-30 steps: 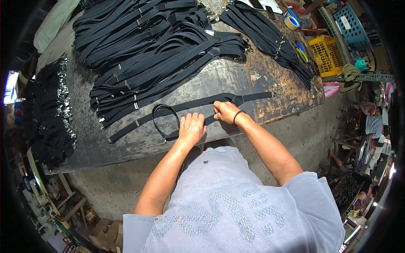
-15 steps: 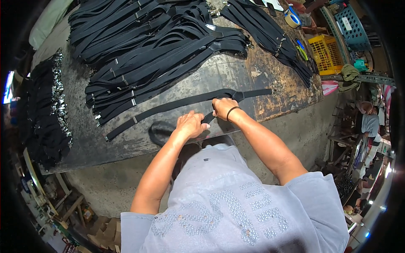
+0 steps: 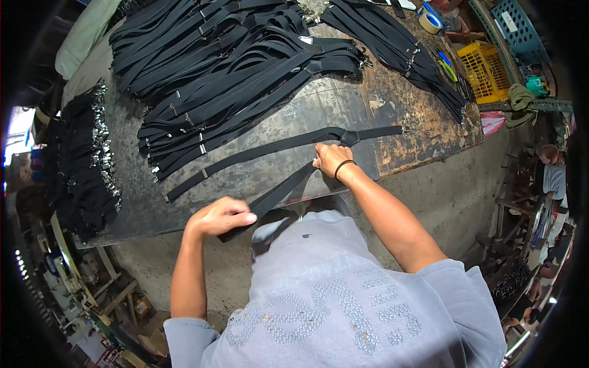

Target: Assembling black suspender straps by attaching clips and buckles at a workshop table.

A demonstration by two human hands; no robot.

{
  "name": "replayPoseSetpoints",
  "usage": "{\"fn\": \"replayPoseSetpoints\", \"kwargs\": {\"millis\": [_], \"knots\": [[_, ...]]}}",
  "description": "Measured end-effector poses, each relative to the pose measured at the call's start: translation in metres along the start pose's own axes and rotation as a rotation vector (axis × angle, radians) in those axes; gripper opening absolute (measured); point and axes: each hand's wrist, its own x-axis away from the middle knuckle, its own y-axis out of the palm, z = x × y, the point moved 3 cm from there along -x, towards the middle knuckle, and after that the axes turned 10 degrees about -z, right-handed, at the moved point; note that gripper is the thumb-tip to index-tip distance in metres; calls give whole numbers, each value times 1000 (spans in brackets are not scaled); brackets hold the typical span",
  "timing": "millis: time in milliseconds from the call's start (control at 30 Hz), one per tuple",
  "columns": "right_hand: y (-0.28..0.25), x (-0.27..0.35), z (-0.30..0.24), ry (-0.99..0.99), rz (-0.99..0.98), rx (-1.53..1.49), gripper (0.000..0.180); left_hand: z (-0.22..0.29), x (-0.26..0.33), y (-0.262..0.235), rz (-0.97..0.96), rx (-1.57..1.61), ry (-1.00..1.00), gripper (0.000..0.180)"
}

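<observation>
A pair of black suspenders (image 3: 264,151) lies along the near part of the worktable, one strap stretched out from its joining patch. My right hand (image 3: 333,161), a dark band at its wrist, is closed on the suspenders just below that patch. From there the other strap runs taut toward me to my left hand (image 3: 218,216), which grips it beyond the table's front edge. The strap's far end is hidden under the left hand. Behind the hands rises a large heap of black suspenders (image 3: 245,73) with metal fittings.
More black straps with shiny clips (image 3: 83,165) are stacked at the left edge. Another bundle of suspenders (image 3: 399,55) lies at the back right, near green-handled scissors (image 3: 448,70) and a tape roll (image 3: 431,23). A yellow basket (image 3: 480,73) stands beyond the table (image 3: 423,135).
My left hand has slid left and toward me, off the table edge, drawing the looped strap straight. The right hand stays by the joining patch.
</observation>
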Motion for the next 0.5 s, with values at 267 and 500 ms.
{"fn": "replayPoseSetpoints", "kwargs": {"millis": [267, 500], "knots": [[0, 3, -1, 41, 37, 0, 30, -62, 67, 5, 200, 373, 85, 33], [5, 23, -3, 85, 326, -136, 20, -102, 46, 11, 243, 380, 28, 29]]}}
